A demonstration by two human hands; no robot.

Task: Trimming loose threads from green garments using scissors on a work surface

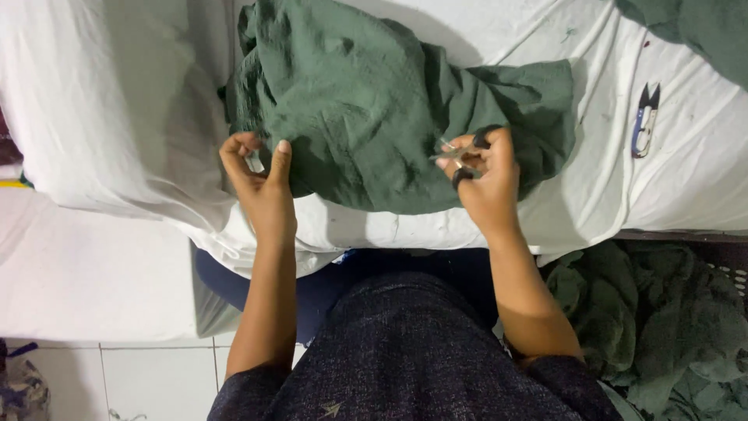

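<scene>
A work table draped in a wrinkled white cotton sheet [686, 171] fills the far half of the scene, its near edge hanging down toward the person's lap. To the near left lies a pale tiled floor [148, 378], and to the near right a dark plastic basket [728, 265] holds a heap of crumpled green cloth pieces [662, 327]. On the sheet at the far right rests a small blue-handled thread snip [645, 121], well apart from both hands.

A crumpled dark green textured cotton garment [366, 101] lies in the middle of the table, its near hem falling over the table's edge between the hands. The left hand [261, 175] sits at the garment's left edge, fingers curled, pinching a small whitish tag [255, 162] between thumb and fingertips. The right hand [487, 175] rests on the garment's near right part, closed around a small pair of black-handled scissors [460, 156], fingers through the loops, the thin metal blades pointing left over the cloth.
</scene>
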